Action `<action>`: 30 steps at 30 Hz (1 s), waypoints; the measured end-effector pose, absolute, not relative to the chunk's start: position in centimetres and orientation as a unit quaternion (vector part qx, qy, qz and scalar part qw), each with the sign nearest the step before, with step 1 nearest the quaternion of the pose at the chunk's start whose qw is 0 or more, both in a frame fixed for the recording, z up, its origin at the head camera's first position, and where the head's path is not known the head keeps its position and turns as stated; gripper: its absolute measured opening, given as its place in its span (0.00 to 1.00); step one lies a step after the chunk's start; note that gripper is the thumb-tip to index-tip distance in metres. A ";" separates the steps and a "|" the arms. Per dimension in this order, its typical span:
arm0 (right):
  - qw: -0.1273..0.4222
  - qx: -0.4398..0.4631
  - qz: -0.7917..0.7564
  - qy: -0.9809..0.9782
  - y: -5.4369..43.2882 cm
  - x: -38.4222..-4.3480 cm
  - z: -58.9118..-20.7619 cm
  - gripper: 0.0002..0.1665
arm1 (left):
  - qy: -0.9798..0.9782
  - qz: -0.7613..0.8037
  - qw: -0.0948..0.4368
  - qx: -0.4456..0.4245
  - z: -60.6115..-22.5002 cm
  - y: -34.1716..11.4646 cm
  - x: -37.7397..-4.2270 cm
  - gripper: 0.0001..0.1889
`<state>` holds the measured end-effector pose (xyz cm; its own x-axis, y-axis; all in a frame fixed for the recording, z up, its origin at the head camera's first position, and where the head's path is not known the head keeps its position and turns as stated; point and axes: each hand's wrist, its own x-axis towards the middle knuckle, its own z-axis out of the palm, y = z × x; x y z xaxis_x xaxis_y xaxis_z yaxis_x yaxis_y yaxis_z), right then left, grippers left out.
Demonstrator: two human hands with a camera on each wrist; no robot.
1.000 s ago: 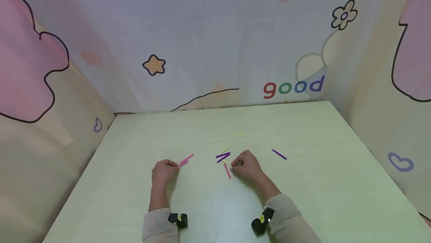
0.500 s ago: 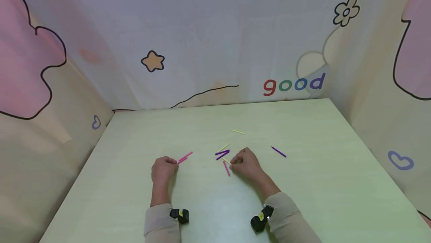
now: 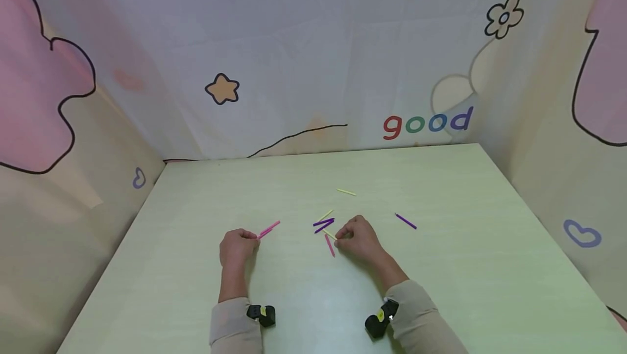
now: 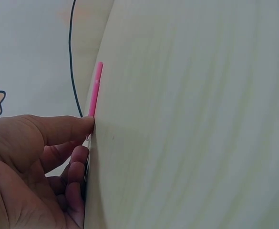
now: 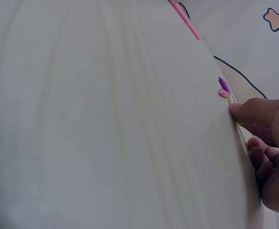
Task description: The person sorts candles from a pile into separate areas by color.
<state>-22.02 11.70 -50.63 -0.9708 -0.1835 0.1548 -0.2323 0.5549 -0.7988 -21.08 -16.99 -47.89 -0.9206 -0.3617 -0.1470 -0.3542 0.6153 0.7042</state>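
My left hand (image 3: 238, 248) pinches the near end of thin pink sticks (image 3: 271, 227), two lying side by side, on the left of the table. The left wrist view shows a pink stick (image 4: 97, 90) running out past the thumb tip. With thumb and index finger my right hand (image 3: 361, 240) pinches the end of a pale yellow stick (image 3: 329, 233) at the small pile. Beside that stick lie two crossing purple sticks (image 3: 324, 223), a second yellow stick (image 3: 324, 215) behind them and a pink stick (image 3: 330, 246) in front. The right wrist view catches a purple stick tip (image 5: 223, 84) past the fingertips.
Farther back on the pale table (image 3: 245, 190) lies a single yellow stick (image 3: 346, 192). A lone purple stick (image 3: 406, 221) is to the right of my right hand. A printed cloth wall (image 3: 313, 71) rises at the table's back edge, with others at both sides.
The head view has tipped down slightly since a second ago, so everything sits a little higher in it. Both hands keep their places and their pinches on the sticks.
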 end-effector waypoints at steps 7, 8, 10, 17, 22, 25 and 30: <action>0.005 0.090 0.449 -0.889 11.5 -22.2 -50.6 0.05 | -0.898 -0.391 -0.003 0.202 -48.0 -16.9 -21.1 0.06; 0.001 0.086 0.445 -0.892 11.4 -22.2 -50.6 0.05 | -0.898 -0.391 -0.003 0.202 -48.0 -17.0 -21.1 0.06; -0.003 0.081 0.441 -0.894 11.4 -22.3 -50.6 0.05 | -0.897 -0.393 -0.003 0.202 -48.0 -17.0 -21.1 0.06; -0.006 0.076 0.443 -0.893 11.4 -22.2 -50.6 0.06 | -0.873 -0.436 -0.017 0.218 -48.0 -17.2 -20.7 0.08; -0.011 0.079 0.448 -0.891 11.3 -22.1 -51.0 0.06 | -0.865 -0.451 -0.016 0.217 -47.9 -17.3 -20.0 0.12; -0.006 0.080 0.444 -0.893 11.3 -22.2 -51.1 0.06 | -0.871 -0.450 -0.001 0.196 -47.7 -17.2 -19.7 0.12; -0.001 0.083 0.437 -0.896 11.4 -22.4 -50.7 0.06 | -0.875 -0.452 0.007 0.176 -47.3 -16.7 -19.5 0.12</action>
